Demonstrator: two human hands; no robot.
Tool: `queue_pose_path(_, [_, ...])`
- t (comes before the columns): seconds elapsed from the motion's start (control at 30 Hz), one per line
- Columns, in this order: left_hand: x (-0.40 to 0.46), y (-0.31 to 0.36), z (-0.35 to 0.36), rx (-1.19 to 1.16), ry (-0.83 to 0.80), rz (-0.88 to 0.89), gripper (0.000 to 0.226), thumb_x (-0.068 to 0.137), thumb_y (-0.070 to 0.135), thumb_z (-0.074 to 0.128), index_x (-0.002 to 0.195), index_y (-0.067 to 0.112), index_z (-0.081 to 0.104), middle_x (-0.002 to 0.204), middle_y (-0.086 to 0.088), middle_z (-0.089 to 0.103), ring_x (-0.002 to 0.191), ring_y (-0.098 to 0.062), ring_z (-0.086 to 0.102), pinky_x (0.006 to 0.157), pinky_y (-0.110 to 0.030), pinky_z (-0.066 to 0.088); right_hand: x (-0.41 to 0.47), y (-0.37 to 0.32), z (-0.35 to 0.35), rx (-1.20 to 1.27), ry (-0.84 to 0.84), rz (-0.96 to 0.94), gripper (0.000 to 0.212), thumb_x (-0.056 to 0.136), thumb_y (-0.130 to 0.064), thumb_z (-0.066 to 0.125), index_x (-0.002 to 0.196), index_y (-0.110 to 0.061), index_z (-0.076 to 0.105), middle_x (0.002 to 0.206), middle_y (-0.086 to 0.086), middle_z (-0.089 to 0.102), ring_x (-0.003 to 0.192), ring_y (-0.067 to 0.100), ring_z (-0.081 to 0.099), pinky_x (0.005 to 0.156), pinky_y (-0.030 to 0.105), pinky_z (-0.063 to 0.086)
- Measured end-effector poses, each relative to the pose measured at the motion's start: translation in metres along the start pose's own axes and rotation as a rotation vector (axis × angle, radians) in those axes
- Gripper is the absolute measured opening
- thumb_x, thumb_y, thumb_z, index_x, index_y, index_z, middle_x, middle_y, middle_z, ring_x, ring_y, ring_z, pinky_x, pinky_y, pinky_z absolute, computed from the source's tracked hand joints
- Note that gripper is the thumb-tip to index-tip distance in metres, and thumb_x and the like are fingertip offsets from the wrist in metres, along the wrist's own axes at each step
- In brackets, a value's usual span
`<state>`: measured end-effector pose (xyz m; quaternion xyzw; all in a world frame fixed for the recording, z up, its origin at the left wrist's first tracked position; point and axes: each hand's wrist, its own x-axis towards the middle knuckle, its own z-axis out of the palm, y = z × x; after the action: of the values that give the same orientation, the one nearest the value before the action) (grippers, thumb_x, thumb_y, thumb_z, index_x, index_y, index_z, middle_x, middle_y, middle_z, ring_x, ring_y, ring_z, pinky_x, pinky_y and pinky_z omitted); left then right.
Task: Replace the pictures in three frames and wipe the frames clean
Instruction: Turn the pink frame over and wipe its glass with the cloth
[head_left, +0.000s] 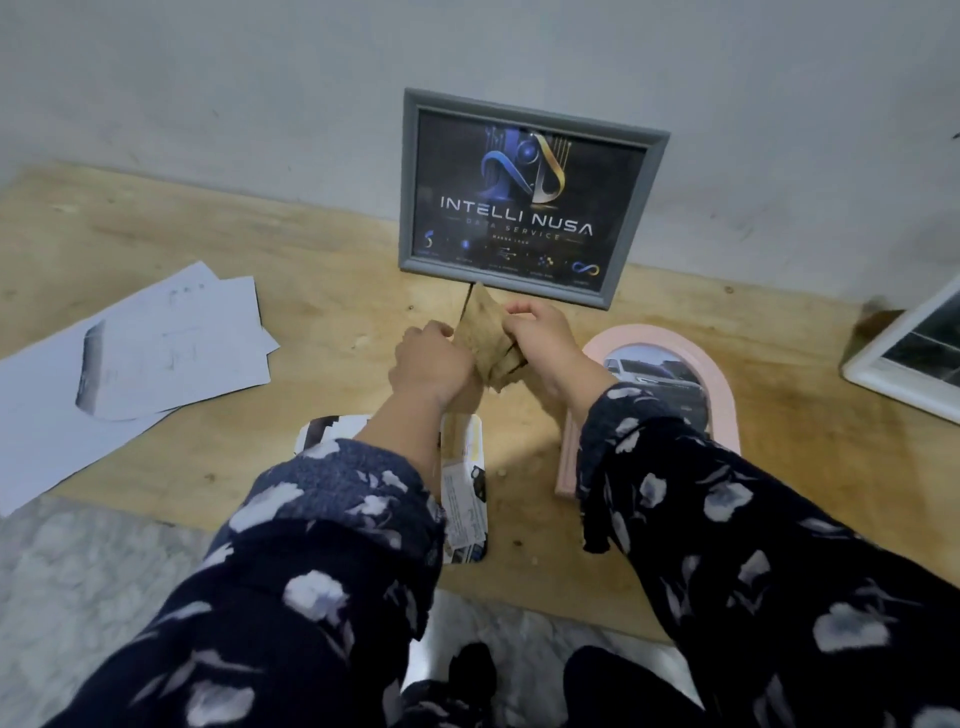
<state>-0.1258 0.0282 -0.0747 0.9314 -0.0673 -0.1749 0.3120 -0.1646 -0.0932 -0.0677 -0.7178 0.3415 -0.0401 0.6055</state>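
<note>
A grey frame (530, 111) with a dark "Intelli Nusa" picture leans upright against the wall. Just in front of it, my left hand (428, 361) and my right hand (540, 332) both grip a crumpled brown cloth (485, 338), held above the wooden board. A pink arched frame (719, 376) with a car picture lies flat to the right, partly under my right sleeve. A white frame (878, 376) with a dark picture sits at the far right edge, cut off by the view.
Loose white printed sheets (171, 343) lie on the left of the wooden board (322, 291). A printed picture (465, 499) lies under my left forearm. The board rests on a marble-patterned floor (78, 571) against a grey wall.
</note>
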Motion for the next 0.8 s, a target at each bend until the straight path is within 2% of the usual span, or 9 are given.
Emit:
queue_pose_path(0.1, [-0.008, 0.017, 0.007, -0.296, -0.138, -0.011, 0.047, 0.103, 0.038, 0.033, 0.119, 0.004, 0.062, 0.121, -0.018, 0.063, 0.112, -0.035, 0.057, 0.095, -0.038, 0.046, -0.011, -0.007, -0.02, 0.172, -0.038, 0.063, 0.023, 0.09, -0.008, 0.049, 0.105, -0.021, 0.061, 0.089, 0.005, 0.066, 0.078, 0.021, 0.061, 0.062, 0.028, 0.049])
queue_pose_path(0.2, [-0.013, 0.029, 0.02, -0.568, -0.204, -0.073, 0.063, 0.093, 0.062, 0.036, 0.094, 0.008, 0.07, 0.101, -0.017, 0.071, 0.097, -0.034, 0.067, 0.093, -0.048, 0.052, -0.025, -0.008, -0.039, 0.312, -0.086, 0.11, 0.028, 0.093, -0.001, 0.044, 0.11, -0.016, 0.06, 0.086, 0.007, 0.066, 0.072, 0.019, 0.062, 0.059, 0.026, 0.05])
queue_pose_path(0.27, [-0.016, 0.036, 0.026, -0.678, -0.225, -0.121, 0.052, 0.09, 0.061, 0.048, 0.085, 0.014, 0.07, 0.096, -0.013, 0.073, 0.093, -0.03, 0.069, 0.091, -0.046, 0.055, -0.034, -0.005, -0.05, 0.301, -0.089, 0.083, 0.03, 0.091, 0.002, 0.046, 0.112, -0.009, 0.064, 0.091, 0.011, 0.068, 0.072, 0.018, 0.063, 0.057, 0.023, 0.051])
queue_pose_path(0.37, [-0.031, 0.056, 0.028, -0.766, -0.286, -0.145, 0.039, 0.093, 0.05, 0.055, 0.096, 0.014, 0.07, 0.096, -0.008, 0.073, 0.086, -0.022, 0.068, 0.082, -0.034, 0.056, -0.047, 0.002, -0.066, 0.322, -0.073, 0.084, 0.03, 0.091, 0.005, 0.048, 0.116, -0.001, 0.064, 0.089, 0.011, 0.066, 0.071, 0.017, 0.062, 0.06, 0.023, 0.053])
queue_pose_path(0.5, [-0.047, 0.077, 0.036, -0.932, -0.444, -0.147, 0.035, 0.1, 0.04, 0.048, 0.11, 0.011, 0.065, 0.086, -0.004, 0.07, 0.073, -0.015, 0.066, 0.063, -0.028, 0.053, -0.059, 0.012, -0.089, 0.234, -0.037, 0.133, 0.036, 0.087, 0.003, 0.051, 0.121, -0.008, 0.059, 0.084, 0.01, 0.065, 0.068, 0.017, 0.059, 0.056, 0.024, 0.046])
queue_pose_path(0.57, [-0.055, 0.085, 0.042, -0.936, -0.511, -0.131, 0.03, 0.102, 0.038, 0.043, 0.107, 0.017, 0.064, 0.086, 0.0, 0.068, 0.071, -0.011, 0.065, 0.065, -0.027, 0.053, -0.066, 0.015, -0.101, 0.269, -0.053, 0.151, 0.034, 0.088, 0.0, 0.05, 0.121, -0.006, 0.056, 0.069, 0.005, 0.059, 0.061, 0.015, 0.057, 0.053, 0.025, 0.043])
queue_pose_path(0.63, [-0.062, 0.092, 0.049, -0.949, -0.578, -0.12, 0.032, 0.102, 0.037, 0.042, 0.109, 0.017, 0.066, 0.089, 0.001, 0.068, 0.078, -0.013, 0.064, 0.076, -0.028, 0.054, -0.072, 0.018, -0.111, 0.337, -0.148, 0.169, 0.016, 0.093, -0.008, 0.047, 0.101, -0.003, 0.06, 0.066, 0.007, 0.058, 0.057, 0.017, 0.058, 0.054, 0.026, 0.042])
queue_pose_path(0.73, [-0.074, 0.099, 0.055, -0.999, -0.6, -0.121, 0.031, 0.104, 0.031, 0.038, 0.106, 0.012, 0.063, 0.08, -0.002, 0.07, 0.067, -0.013, 0.066, 0.051, -0.019, 0.053, -0.075, 0.025, -0.122, 0.32, -0.152, 0.182, 0.017, 0.096, -0.016, 0.049, 0.099, -0.005, 0.062, 0.082, 0.011, 0.062, 0.065, 0.019, 0.06, 0.057, 0.026, 0.047])
queue_pose_path(0.8, [-0.076, 0.101, 0.062, -0.987, -0.563, -0.088, 0.031, 0.104, 0.03, 0.037, 0.101, 0.013, 0.062, 0.084, -0.007, 0.07, 0.073, -0.019, 0.069, 0.062, -0.024, 0.055, -0.077, 0.028, -0.13, 0.231, -0.111, 0.164, 0.012, 0.094, -0.015, 0.054, 0.096, -0.008, 0.064, 0.077, 0.009, 0.065, 0.057, 0.016, 0.062, 0.049, 0.02, 0.049])
